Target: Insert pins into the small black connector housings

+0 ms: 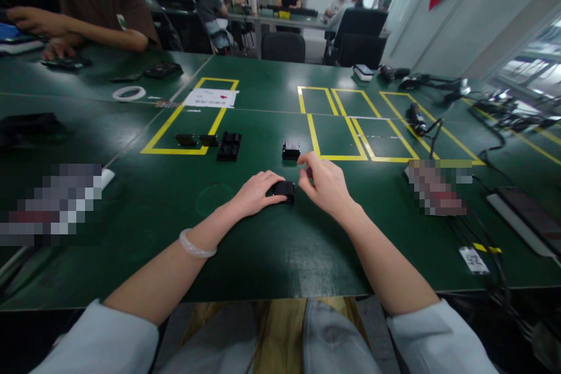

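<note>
Green table (267, 269), left hand (258, 194) gripping partly hidden black block (286, 190), right hand (326, 182) curled, contents unclear

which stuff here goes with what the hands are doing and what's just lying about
With the work, judging by nearness:
black piece in the left hand
small black block by the right hand
perhaps the black tray-like part, farther left

Apparently just lying about:
white ring
paper sheet
tangled cables at far right
</note>
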A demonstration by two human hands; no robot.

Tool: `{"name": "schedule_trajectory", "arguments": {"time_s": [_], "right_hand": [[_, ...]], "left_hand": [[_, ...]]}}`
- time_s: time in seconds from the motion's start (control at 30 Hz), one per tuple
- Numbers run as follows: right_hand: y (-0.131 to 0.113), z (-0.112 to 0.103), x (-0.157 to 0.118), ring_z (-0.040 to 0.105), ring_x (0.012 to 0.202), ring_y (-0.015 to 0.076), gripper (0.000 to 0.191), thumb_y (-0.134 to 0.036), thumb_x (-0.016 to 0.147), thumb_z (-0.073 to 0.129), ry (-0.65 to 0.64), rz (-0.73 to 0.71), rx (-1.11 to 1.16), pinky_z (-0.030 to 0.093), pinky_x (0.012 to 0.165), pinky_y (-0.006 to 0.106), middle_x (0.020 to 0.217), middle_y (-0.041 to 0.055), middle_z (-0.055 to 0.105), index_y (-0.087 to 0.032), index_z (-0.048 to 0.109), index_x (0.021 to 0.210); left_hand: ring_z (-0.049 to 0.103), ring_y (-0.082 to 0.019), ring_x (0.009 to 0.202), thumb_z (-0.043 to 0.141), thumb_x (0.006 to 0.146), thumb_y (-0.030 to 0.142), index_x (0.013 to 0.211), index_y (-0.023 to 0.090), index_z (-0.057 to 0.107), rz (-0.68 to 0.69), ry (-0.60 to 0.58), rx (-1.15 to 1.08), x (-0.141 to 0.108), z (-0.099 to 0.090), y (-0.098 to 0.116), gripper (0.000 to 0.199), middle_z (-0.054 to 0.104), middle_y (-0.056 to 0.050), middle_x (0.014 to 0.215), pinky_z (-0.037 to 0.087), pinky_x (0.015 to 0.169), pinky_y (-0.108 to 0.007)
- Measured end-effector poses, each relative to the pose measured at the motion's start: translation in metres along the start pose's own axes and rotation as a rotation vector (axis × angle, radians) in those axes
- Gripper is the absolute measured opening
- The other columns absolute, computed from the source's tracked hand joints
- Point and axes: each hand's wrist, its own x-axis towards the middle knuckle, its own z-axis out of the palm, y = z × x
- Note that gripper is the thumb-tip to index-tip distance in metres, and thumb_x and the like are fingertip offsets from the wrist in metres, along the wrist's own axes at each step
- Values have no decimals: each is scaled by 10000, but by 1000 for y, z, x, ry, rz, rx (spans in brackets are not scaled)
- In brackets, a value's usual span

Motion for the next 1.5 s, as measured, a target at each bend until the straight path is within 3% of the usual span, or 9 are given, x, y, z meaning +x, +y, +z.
{"name": "schedule_trajectory", "arguments": {"time_s": [0.23, 0.43, 0.67, 0.9, 1.1, 1.33, 1.5], "right_hand": [[1, 0, 1, 558, 631, 157, 241, -354, 990, 389, 1, 11, -22, 367, 662, 269, 683, 17, 625, -205, 566, 922], [-1, -1, 1, 567, 650, 166, 175, -214, 922, 409, -4, -3, -18, 373, 671, 274, 722, 24, 637, -184, 569, 986], [1, 0, 1, 557, 627, 164, 255, -358, 994, 380, -7, 10, -13, 361, 653, 274, 687, 20, 624, -202, 568, 921], [-1, -2, 2, 570, 656, 162, 161, -211, 908, 417, -23, 5, 5, 376, 674, 272, 731, 20, 637, -197, 557, 986], [1, 0, 2, 561, 621, 161, 248, -366, 990, 392, -13, 7, -18, 359, 648, 274, 677, 14, 625, -208, 564, 904], [-1, -2, 1, 578, 660, 164, 162, -215, 914, 418, -27, 8, 10, 378, 679, 275, 743, 20, 648, -198, 556, 998], [0, 0, 1, 562, 632, 161, 204, -342, 975, 411, -13, 9, 14, 369, 662, 273, 684, 11, 626, -208, 561, 939]], "left_hand": [[562, -263, 1039, 614, 895, 502, 1172, 222, 591, 8, 12, -5, 0, 2, -2, 395, 612, -73, 1159, 443, 909, -393], [559, -265, 1051, 607, 904, 496, 1184, 216, 582, 9, 2, 11, 0, 1, -1, 397, 607, -79, 1168, 441, 923, -398], [563, -265, 1045, 604, 899, 509, 1180, 225, 585, 1, 8, 3, 0, 1, -1, 400, 608, -76, 1167, 443, 916, -401], [560, -269, 1049, 595, 899, 510, 1164, 230, 600, -6, 8, -25, 0, -1, 1, 386, 611, -75, 1164, 438, 924, -407], [562, -264, 1035, 603, 898, 516, 1172, 225, 588, 4, 12, -3, 0, 1, -2, 400, 612, -75, 1158, 444, 907, -397], [561, -269, 1052, 594, 902, 509, 1171, 228, 593, 6, 10, -12, 0, 1, -1, 389, 613, -74, 1161, 441, 909, -399], [564, -264, 1041, 602, 898, 508, 1167, 234, 592, 9, 14, -7, 0, 2, -2, 384, 615, -72, 1159, 442, 906, -398]]}}
